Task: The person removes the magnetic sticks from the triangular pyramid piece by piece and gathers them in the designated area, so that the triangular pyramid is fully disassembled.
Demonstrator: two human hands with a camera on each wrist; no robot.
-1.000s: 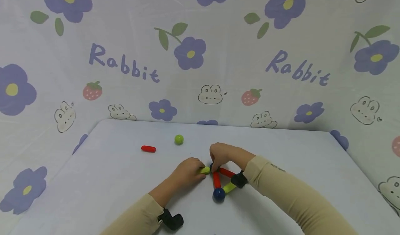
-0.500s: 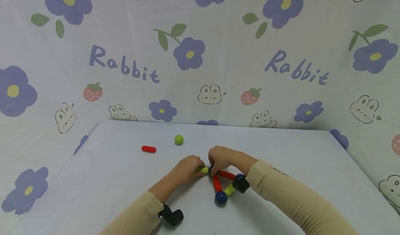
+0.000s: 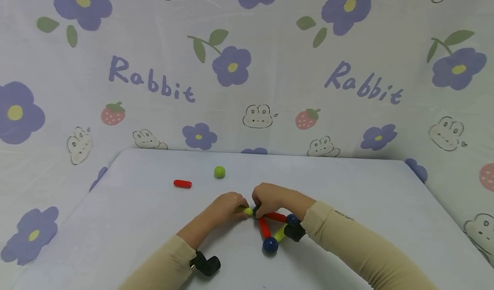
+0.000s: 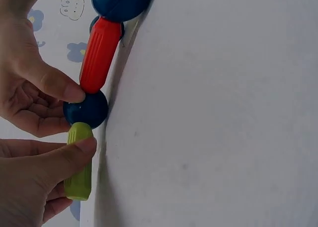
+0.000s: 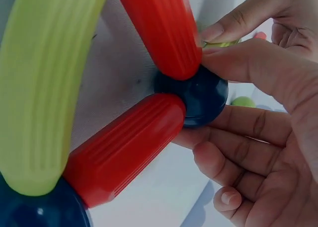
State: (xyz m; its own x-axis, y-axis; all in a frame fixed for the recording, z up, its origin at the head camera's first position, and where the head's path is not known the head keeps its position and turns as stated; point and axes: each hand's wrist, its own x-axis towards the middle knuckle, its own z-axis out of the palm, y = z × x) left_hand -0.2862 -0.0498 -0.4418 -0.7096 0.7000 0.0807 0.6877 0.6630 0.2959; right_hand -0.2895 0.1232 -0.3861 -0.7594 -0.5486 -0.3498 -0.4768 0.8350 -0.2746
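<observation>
"Two hands at work on the counter (image 3: 135,221). State of fingers, L hand (image 3: 227,206)?"

"Pinching a yel-grn rod (image 4: 79,186), thumb on top, other fingers behind. Rod's R end meets a blue ball (image 5: 211,100); can't tell if joined."

"R hand (image 3: 269,197)?"

"Pinching that same ball, thumb vs. fingertips; spare fingers loosely bent. Ball = far L corner of a triangle, approx. mid-counter."

"Other parts?"

"Red rod no. 1 (image 3: 264,228) runs from it to the near ball (image 3: 270,245); red rod no. 2 (image 3: 275,216) goes to the R ball (image 3: 292,219). Grn side rod (image 3: 280,233) leaves the near ball toward the R one; its far end is partly hidden by the R wrist cam (image 3: 295,231)."

"Loose pcs?"

"Two, both farther back, L of the hands: loose red rod (image 3: 182,184) lying flat, w/ green ball (image 3: 219,172) to its R, well apart. Behind the counter: white cloth (image 3: 224,103) w/ purple flowers, rabbits, 'Rabbit' lettering."
</observation>
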